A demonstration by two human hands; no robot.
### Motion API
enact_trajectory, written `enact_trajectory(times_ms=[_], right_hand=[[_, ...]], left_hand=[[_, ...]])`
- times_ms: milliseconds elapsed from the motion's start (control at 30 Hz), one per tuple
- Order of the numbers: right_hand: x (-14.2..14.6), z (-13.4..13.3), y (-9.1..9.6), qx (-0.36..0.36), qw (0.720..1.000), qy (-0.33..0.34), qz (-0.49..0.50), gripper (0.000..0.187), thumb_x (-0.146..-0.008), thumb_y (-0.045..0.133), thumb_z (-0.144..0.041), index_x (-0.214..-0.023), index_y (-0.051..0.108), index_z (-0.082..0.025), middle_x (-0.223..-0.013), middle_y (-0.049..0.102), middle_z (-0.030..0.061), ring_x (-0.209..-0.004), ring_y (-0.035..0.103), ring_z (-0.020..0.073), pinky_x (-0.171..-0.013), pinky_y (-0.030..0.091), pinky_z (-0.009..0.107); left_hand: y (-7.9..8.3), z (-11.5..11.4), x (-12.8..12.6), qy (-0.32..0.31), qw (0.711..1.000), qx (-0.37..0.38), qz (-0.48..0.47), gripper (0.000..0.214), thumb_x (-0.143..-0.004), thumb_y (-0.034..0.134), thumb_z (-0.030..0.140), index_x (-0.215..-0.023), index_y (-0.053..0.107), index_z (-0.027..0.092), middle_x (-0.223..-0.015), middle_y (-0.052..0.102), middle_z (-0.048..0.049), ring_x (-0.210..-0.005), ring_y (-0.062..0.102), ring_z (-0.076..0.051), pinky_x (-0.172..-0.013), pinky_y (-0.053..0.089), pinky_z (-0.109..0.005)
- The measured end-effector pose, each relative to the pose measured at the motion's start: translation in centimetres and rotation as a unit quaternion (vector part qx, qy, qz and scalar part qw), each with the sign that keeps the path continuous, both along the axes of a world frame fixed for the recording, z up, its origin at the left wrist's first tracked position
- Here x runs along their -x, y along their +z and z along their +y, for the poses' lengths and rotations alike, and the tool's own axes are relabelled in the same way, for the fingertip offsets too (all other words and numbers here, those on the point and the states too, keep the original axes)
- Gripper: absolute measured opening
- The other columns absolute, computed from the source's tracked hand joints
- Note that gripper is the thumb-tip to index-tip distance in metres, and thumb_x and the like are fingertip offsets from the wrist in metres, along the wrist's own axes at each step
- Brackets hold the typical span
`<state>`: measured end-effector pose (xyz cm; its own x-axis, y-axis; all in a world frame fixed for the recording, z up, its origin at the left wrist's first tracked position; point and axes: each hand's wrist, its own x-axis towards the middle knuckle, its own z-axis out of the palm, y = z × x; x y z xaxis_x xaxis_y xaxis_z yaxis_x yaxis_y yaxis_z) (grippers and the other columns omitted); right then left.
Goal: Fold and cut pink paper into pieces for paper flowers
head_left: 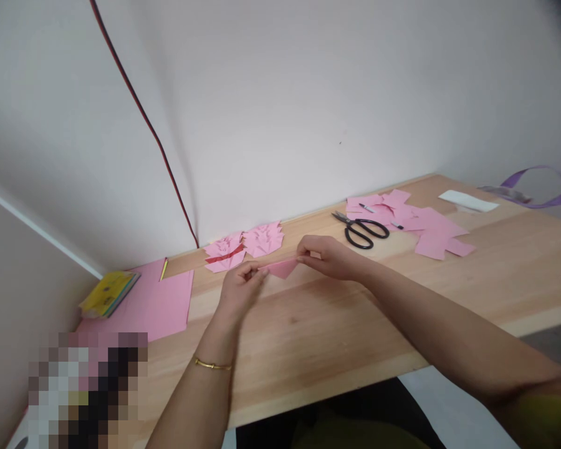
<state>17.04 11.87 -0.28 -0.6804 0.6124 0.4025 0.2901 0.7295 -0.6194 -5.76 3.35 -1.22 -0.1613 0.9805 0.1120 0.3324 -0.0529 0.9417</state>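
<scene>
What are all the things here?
Cable: 1, red-black, wall
Packet: 1, yellow, left
Sheets: 1+, pink, left
Thin object: 1, yellow, left
Pleated papers: several, pink, rear
Strip: 1, red, rear
Scissors: 1, black, right
Cutouts: several, pink, right
Pen: 1+, white-black, right
Slip: 1, white, right
Strap: 1, purple, far right
Table: 1, brown, beneath
Held paper: 1, pink, centre
Bangle: 1, gold, left wrist
Left hand: 1, bare, centre
Right hand: 1, bare, centre

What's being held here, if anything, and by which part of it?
A piece of pink paper, held at its left end by the left hand and at its right end by the right hand.
</scene>
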Motion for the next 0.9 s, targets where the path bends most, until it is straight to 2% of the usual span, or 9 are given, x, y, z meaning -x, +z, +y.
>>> enact_trajectory(times_ms=[100, 267, 333, 433, 567, 700, 900], right_hand=[[-0.1, 0.0, 0.0, -0.01, 1.0, 0.012, 0.013, 0.014, -0.088, 0.05, -0.027, -0.08, 0.058, -0.017, -0.08, 0.062, 0.0047, -0.072, 0.056, 0.0145, -0.067, 0.043, 0.027], [0.3, -0.1, -0.2, -0.102, 0.993, 0.014, 0.052, 0.02, -0.088, 0.051, -0.029, -0.102, 0.06, -0.017, -0.1, 0.066, 0.0106, -0.09, 0.059, 0.0192, -0.079, 0.044, 0.032], [0.9, -0.6, -0.5, -0.129, 0.99, 0.021, 0.049, 0.02, -0.086, 0.055, -0.028, -0.102, 0.061, -0.018, -0.098, 0.067, 0.0095, -0.092, 0.059, 0.02, -0.081, 0.041, 0.034], [1.9, -1.5, -1.0, -0.13, 0.991, 0.019, 0.034, 0.012, -0.084, 0.057, -0.027, -0.089, 0.064, -0.018, -0.087, 0.069, 0.0059, -0.083, 0.059, 0.0178, -0.079, 0.038, 0.033], [2.8, -2.5, -1.0, -0.132, 0.991, 0.0, 0.012, 0.003, -0.076, 0.059, -0.017, -0.074, 0.061, -0.017, -0.074, 0.065, 0.0016, -0.075, 0.057, 0.0149, -0.076, 0.033, 0.031], [2.9, -2.4, -0.7, -0.124, 0.992, -0.019, -0.007, 0.006, -0.069, 0.058, -0.014, -0.065, 0.055, -0.017, -0.064, 0.061, 0.0, -0.068, 0.053, 0.0141, -0.071, 0.032, 0.029], [1.2, -0.5, -0.6, -0.086, 0.996, -0.037, 0.001, 0.007, -0.065, 0.054, -0.011, -0.063, 0.053, -0.018, -0.063, 0.059, 0.0001, -0.062, 0.05, 0.013, -0.065, 0.033, 0.026]], left_hand=[[-0.1, 0.0, 0.2, 0.023, 0.998, -0.028, 0.059, 0.02, -0.076, 0.065, 0.035, -0.077, 0.07, 0.016, -0.062, 0.059, 0.0008, -0.058, 0.05, -0.01, -0.057, 0.039, -0.023], [0.2, -0.4, -0.3, 0.0, 0.975, -0.14, 0.172, 0.014, -0.082, 0.06, 0.029, -0.082, 0.071, 0.02, -0.073, 0.066, -0.002, -0.069, 0.058, -0.014, -0.065, 0.044, -0.025], [0.3, -0.6, -0.9, -0.034, 0.963, -0.17, 0.209, 0.016, -0.085, 0.056, 0.025, -0.086, 0.071, 0.02, -0.078, 0.068, -0.0031, -0.073, 0.059, -0.014, -0.07, 0.045, -0.026], [0.3, -0.9, -1.9, -0.071, 0.951, -0.187, 0.234, 0.017, -0.087, 0.053, 0.022, -0.088, 0.07, 0.021, -0.082, 0.069, -0.004, -0.077, 0.06, -0.014, -0.071, 0.045, -0.026], [0.2, -1.2, -2.7, -0.076, 0.951, -0.178, 0.242, 0.014, -0.086, 0.054, 0.023, -0.081, 0.067, 0.018, -0.075, 0.065, -0.0036, -0.071, 0.058, -0.014, -0.067, 0.043, -0.026], [0.6, -1.2, -2.4, -0.077, 0.964, -0.139, 0.214, 0.016, -0.085, 0.055, 0.027, -0.076, 0.066, 0.019, -0.073, 0.064, -0.0025, -0.07, 0.058, -0.014, -0.067, 0.043, -0.026], [1.0, -0.8, -0.6, 0.0, 0.989, -0.073, 0.125, 0.017, -0.078, 0.061, 0.032, -0.069, 0.065, 0.018, -0.066, 0.061, -0.0004, -0.065, 0.054, -0.014, -0.064, 0.041, -0.025]])
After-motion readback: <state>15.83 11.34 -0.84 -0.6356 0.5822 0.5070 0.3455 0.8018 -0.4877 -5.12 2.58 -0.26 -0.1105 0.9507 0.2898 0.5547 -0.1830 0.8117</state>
